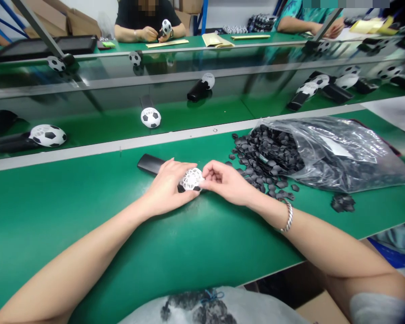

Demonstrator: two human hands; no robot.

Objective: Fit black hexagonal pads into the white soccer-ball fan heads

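A white football-patterned piece (pixel 191 179) with an open lattice top and a flat black handle (pixel 150 164) lies on the green table in front of me. My left hand (pixel 168 186) is wrapped over it from the left, thumb along its near side. At its right side the fingertips of my right hand (pixel 222 180) are pinched together against the ball; whatever they may hold is hidden. Right of my hands, small black pentagon patches (pixel 273 150) spill in a heap from a clear plastic bag (pixel 344 155).
Beyond the table edge, a green belt carries similar football pieces (pixel 150 117), (pixel 48 136) with black handles, several clustered at right (pixel 308 90). Across it sit two people; one holds a football piece (pixel 166 26). A small clump of patches (pixel 343 203) lies near the bag.
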